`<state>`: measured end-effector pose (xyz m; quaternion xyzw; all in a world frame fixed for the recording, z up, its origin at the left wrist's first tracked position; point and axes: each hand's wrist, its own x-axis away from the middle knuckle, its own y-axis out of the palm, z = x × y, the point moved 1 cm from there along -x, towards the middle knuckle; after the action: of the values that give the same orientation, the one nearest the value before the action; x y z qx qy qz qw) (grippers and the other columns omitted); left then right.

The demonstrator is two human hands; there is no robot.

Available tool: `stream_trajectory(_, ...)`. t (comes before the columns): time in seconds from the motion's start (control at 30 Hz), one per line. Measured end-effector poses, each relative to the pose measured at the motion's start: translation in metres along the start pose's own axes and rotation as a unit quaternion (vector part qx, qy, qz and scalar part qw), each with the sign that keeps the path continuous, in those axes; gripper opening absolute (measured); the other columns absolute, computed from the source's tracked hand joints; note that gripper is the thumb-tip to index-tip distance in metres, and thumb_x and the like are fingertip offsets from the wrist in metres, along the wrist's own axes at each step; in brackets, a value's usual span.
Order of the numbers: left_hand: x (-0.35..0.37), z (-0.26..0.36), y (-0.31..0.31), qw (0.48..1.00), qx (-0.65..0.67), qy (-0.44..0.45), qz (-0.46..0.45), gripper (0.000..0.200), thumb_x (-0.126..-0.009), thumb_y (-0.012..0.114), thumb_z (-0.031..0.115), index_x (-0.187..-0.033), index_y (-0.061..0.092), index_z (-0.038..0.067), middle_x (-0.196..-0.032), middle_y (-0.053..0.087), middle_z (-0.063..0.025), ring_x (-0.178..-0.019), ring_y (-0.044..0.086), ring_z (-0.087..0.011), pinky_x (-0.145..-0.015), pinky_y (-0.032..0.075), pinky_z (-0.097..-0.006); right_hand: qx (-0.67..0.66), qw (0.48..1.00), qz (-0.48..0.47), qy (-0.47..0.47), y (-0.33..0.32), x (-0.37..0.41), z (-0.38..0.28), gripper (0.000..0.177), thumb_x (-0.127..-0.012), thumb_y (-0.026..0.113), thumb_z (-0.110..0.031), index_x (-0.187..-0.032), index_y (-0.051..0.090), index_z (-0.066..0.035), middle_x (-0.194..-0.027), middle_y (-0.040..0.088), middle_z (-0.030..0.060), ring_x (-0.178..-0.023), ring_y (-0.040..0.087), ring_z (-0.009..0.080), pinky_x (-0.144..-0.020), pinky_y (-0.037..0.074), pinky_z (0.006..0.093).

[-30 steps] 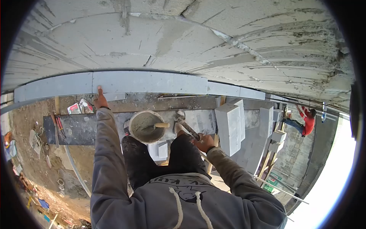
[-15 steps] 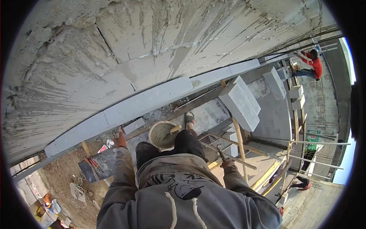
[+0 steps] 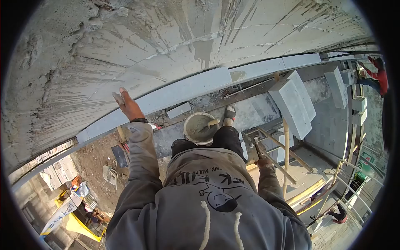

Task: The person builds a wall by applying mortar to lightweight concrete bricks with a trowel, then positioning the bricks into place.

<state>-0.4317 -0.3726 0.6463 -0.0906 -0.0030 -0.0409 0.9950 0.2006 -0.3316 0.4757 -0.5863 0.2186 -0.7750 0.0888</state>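
My left hand [image 3: 130, 107] is raised at the row of pale blocks [image 3: 175, 89] along the wall. Its fingers are apart and nothing is in them; it overlaps the top of the row in this view. Down at my right side, my right hand [image 3: 264, 162] is closed around a slim, greyish hand tool [image 3: 258, 146] that points forward; its exact kind is too small to tell. A bucket [image 3: 186, 132] of wet grey mortar [image 3: 199, 129] stands before my knees, a pale, thick handle [image 3: 213, 122] sticking out of it.
A plastered wall [image 3: 200, 37] rises beyond the blocks. A small block piece [image 3: 179, 110] lies left of the bucket. Large blocks [image 3: 291, 104] are stacked to the right, near bamboo poles [image 3: 286, 158]. A person in red [image 3: 378, 77] is at the far right; the ground drops away at left.
My left hand has risen from low beside the block row to over its upper edge, fingers spreading. The view has shifted left; my right hand still holds the tool.
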Motion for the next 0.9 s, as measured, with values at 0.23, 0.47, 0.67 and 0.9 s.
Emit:
stream_trajectory(0.23,-0.006,0.066,0.005,0.991,0.121,0.038,0.050,0.072,-0.090,0.046,0.040,-0.143,0.015,0.003,-0.147,0.021,-0.0129,-0.135,0.022,-0.0250,-0.110,0.016,-0.0390,-0.087,0.994,0.018,0.067,-0.041,-0.008,0.000,0.041,-0.069,0.076,-0.032,-0.096,0.067,-0.002,-0.085,0.067,0.0131,-0.074,0.063,0.0232,-0.067,0.048,0.0377)
stream_trajectory(0.47,-0.035,0.062,0.040,0.984,0.132,0.072,0.093,0.087,-0.087,0.047,0.057,-0.139,0.019,-0.006,-0.142,0.028,-0.0230,-0.128,0.033,-0.0312,-0.108,0.025,-0.0384,-0.142,0.985,-0.019,0.098,-0.018,0.063,0.003,0.062,-0.065,0.075,-0.043,-0.115,0.061,-0.009,-0.122,0.057,0.0148,-0.114,0.052,0.0303,-0.094,0.042,0.0379)
stream_trajectory(0.67,-0.014,0.086,0.037,0.989,0.100,-0.031,0.105,0.103,-0.079,0.050,0.068,-0.135,0.022,-0.014,-0.141,0.028,-0.0275,-0.129,0.033,-0.0348,-0.106,0.027,-0.0412,-0.065,0.991,-0.086,0.081,0.070,0.032,0.029,0.063,-0.065,0.075,-0.046,-0.116,0.061,-0.011,-0.122,0.057,0.0136,-0.114,0.052,0.0288,-0.093,0.043,0.0377)
stream_trajectory(0.9,-0.021,0.080,0.030,0.995,0.096,-0.015,0.017,0.109,-0.078,0.049,0.069,-0.138,0.008,-0.013,-0.142,0.022,-0.0296,-0.130,0.031,-0.0366,-0.106,0.028,-0.0414,-0.058,0.991,-0.117,0.036,0.099,0.038,0.026,0.067,-0.064,0.077,-0.044,-0.120,0.058,-0.013,-0.120,0.057,0.0144,-0.115,0.052,0.0282,-0.095,0.040,0.0391)
